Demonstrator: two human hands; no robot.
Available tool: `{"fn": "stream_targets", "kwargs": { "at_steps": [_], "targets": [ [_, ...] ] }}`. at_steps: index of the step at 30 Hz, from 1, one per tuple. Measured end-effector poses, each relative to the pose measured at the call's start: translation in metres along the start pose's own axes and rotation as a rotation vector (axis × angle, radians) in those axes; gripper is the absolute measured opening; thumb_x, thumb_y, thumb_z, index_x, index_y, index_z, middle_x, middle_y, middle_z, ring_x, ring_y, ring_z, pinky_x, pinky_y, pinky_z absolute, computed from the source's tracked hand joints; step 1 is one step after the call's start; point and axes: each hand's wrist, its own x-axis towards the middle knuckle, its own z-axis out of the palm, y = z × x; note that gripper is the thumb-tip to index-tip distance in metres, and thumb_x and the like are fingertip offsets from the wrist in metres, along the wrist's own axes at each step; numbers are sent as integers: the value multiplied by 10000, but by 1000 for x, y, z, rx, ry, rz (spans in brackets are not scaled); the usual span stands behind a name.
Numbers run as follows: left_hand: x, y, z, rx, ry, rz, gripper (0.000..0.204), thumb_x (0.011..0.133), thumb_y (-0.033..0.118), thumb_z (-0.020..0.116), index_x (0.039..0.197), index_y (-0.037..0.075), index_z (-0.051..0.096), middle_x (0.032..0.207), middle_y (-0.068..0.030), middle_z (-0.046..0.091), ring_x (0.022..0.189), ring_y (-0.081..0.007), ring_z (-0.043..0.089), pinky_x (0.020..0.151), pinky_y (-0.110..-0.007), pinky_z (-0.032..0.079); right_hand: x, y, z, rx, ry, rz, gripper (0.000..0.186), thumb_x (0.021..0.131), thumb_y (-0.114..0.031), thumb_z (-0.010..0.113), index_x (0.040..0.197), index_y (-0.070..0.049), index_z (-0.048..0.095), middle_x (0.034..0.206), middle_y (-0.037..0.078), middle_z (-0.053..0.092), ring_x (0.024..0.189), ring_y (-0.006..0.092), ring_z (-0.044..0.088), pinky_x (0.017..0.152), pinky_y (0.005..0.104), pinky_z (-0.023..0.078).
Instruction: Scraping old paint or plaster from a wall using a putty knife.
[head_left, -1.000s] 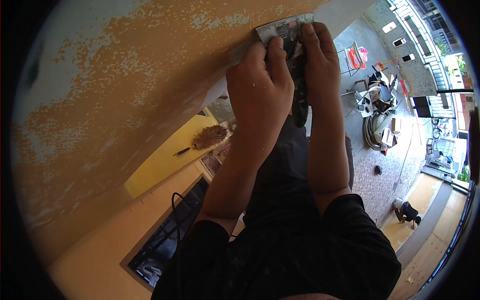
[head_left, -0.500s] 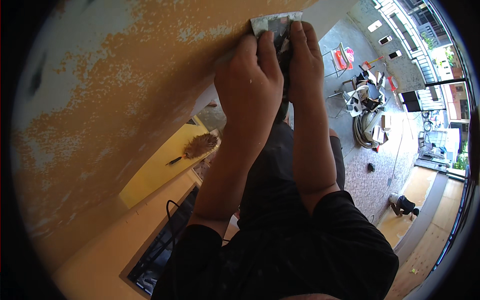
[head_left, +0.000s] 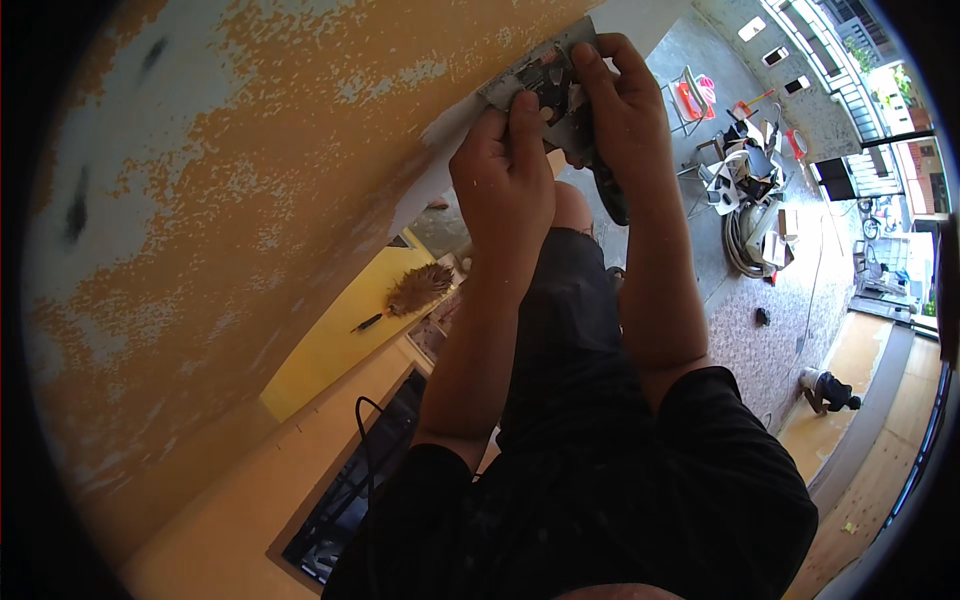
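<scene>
A wide scraper (head_left: 572,122) with a grey, smeared blade and dark handle is between my hands, its blade edge at the underside of the patchy orange-and-white wall surface (head_left: 200,215). My left hand (head_left: 505,165) is closed on the blade's left part, thumb lying on its face. My right hand (head_left: 632,115) grips the right side, with the thumb near the top corner and the other fingers behind. The handle's end sticks out below, beside my right wrist. Whether the edge presses on the surface I cannot tell.
A brown feather duster (head_left: 420,290) lies on a yellow ledge (head_left: 325,345) at lower left. Chairs and clutter (head_left: 745,170) stand on the floor at right, beside a coiled hose (head_left: 738,245). Farther right, another person (head_left: 828,390) crouches by a low orange panel.
The scraper has tilted, its left end now lower than its right. My left hand has lowered slightly, and my right hand has shifted right. The handle now shows beside my right wrist.
</scene>
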Motion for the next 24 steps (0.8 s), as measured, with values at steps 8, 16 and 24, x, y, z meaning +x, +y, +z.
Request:
{"fn": "stream_targets", "kwargs": {
  "at_steps": [8, 16, 24],
  "targets": [
    [2, -12, 10, -181, 40, -9, 339, 948, 231, 547, 725, -23, 563, 623, -98, 597, 545, -127, 524, 516, -292, 417, 5, 7, -3, -80, -1, -87, 270, 927, -312, 573, 999, -53, 559, 672, 86, 646, 457, 104, 573, 365, 247, 429],
    [-5, -25, 7, -214, -71, -106, 327, 963, 252, 521, 896, -53, 618, 844, -87, 660, 753, -114, 640, 680, -246, 546, 8, 18, -7, -100, -41, -146, 250, 933, -290, 568, 1001, -49, 555, 678, 80, 640, 455, 96, 564, 363, 239, 419],
    [-4, -14, 5, -217, -87, -140, 340, 957, 266, 532, 893, -56, 621, 815, -87, 663, 743, -123, 650, 677, -248, 551, 7, 17, -8, -119, -43, -129, 238, 938, -270, 557, 1008, -43, 549, 678, 87, 641, 457, 104, 576, 358, 241, 432]
  ]
}}
